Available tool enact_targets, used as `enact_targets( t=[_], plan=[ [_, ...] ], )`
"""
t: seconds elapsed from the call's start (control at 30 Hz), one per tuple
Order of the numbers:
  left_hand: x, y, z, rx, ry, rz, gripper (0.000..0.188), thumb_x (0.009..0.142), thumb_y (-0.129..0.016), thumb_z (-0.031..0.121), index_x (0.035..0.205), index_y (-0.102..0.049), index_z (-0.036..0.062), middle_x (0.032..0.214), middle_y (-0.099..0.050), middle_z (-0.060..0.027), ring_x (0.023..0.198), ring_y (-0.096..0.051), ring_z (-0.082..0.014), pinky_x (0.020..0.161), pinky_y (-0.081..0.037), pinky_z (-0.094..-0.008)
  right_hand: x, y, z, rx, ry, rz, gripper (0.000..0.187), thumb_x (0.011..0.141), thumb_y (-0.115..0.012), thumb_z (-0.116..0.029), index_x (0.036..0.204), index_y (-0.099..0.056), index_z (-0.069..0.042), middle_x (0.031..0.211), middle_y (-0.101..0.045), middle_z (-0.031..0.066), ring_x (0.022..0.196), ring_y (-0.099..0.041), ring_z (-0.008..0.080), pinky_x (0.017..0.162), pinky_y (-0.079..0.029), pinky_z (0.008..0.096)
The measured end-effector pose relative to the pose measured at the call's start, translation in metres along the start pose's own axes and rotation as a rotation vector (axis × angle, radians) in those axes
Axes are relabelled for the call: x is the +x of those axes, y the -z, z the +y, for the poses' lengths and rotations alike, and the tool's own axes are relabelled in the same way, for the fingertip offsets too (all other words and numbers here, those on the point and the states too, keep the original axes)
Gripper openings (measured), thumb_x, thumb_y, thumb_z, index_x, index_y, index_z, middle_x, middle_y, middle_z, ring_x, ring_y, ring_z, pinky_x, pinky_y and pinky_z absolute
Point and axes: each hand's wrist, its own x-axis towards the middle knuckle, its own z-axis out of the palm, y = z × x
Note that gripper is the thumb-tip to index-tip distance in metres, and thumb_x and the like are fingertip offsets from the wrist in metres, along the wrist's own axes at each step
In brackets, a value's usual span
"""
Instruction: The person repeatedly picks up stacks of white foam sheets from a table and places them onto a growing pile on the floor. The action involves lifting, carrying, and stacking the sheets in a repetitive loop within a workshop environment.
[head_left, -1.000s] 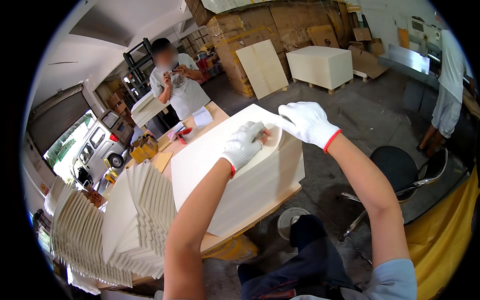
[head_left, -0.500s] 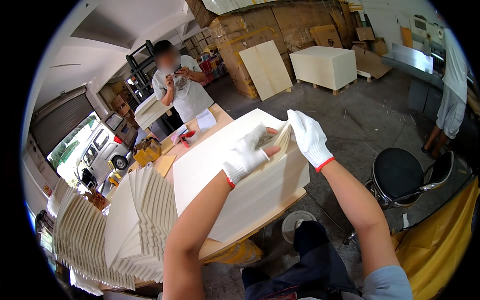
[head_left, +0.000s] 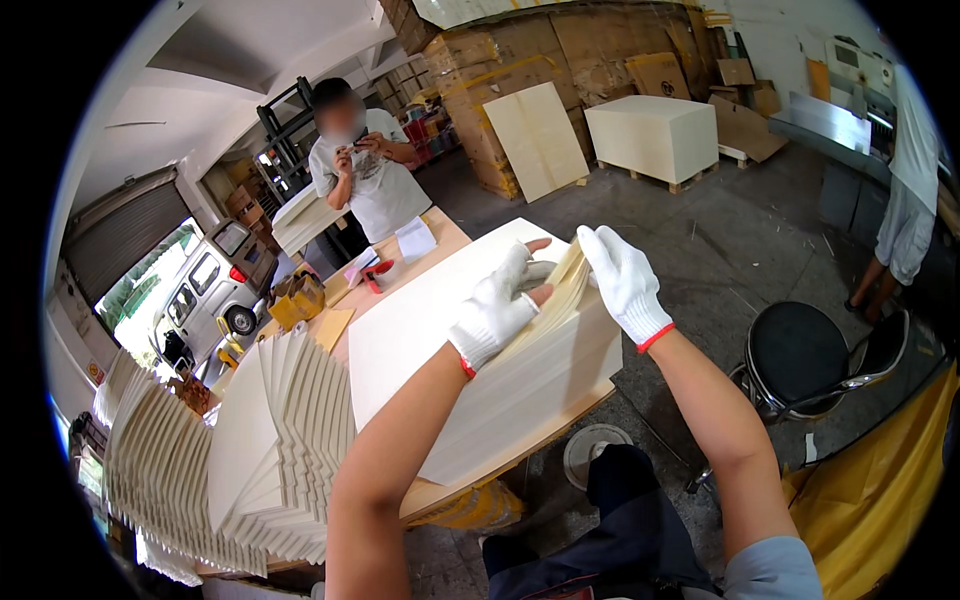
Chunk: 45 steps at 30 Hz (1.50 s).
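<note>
A tall stack of large cream-white paper sheets (head_left: pixel 430 310) lies on the wooden table in front of me. My right hand (head_left: pixel 622 280), in a white knitted glove with a red cuff, grips the raised corner of the upper sheets (head_left: pixel 568 290), whose edges fan out in a curve. On top of the stack rests my left hand (head_left: pixel 497 310), gloved the same way but with bare thumb and forefinger tips. Its thumb and forefinger are spread beside the bent sheets, with the thumb near their edges. The right fingertips are partly hidden behind the glove.
Fanned piles of sheets (head_left: pixel 285 440) stand at the left. A tape dispenser (head_left: pixel 375 272) and a yellow-brown box (head_left: pixel 297 300) lie further along the table. Across it, a person (head_left: pixel 365 175) holds a small object. A black stool (head_left: pixel 797 352) stands at the right.
The corner of the upper sheets bends up more and shows more fanned edges. My left thumb and forefinger have shifted slightly upward; the right hand keeps hold of the corner.
</note>
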Motion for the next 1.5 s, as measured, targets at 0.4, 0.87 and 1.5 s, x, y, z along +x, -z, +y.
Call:
enact_targets(
  t=[0.4,0.87,1.5],
  plan=[
    [-0.004,-0.007,0.021,0.242,0.087,-0.011,0.04,0.093,-0.075,0.011,0.131,-0.064,0.0095,0.099,-0.067,-0.0033,0.082,-0.059,-0.0118,0.075,-0.051,-0.031,0.001,-0.004,0.011,-0.007,0.058,0.036,0.053,0.109,-0.041,-0.053,0.091,-0.058,-0.007,0.075,-0.061,0.0193,0.081,-0.063,0.0438,0.071,-0.045,0.051],
    [-0.002,-0.004,0.019,0.334,0.008,-0.054,0.04,0.098,-0.07,0.018,0.137,-0.063,0.0131,0.096,-0.068,-0.0078,0.09,-0.065,-0.0173,0.086,-0.051,-0.0321,0.001,-0.004,0.012,-0.004,0.102,0.068,0.053,0.11,-0.04,-0.053,0.091,-0.056,-0.006,0.079,-0.061,0.021,0.082,-0.062,0.0455,0.072,-0.045,0.0517],
    [-0.005,-0.004,0.024,0.399,0.019,-0.057,0.036,0.103,-0.063,0.019,0.139,-0.063,0.017,0.1,-0.072,-0.0115,0.093,-0.068,-0.0207,0.088,-0.053,-0.0353,0.0,-0.001,0.009,0.019,0.051,0.013,0.052,0.109,-0.043,-0.053,0.091,-0.056,-0.006,0.077,-0.062,0.0194,0.08,-0.063,0.0437,0.071,-0.046,0.0497]
  ],
)
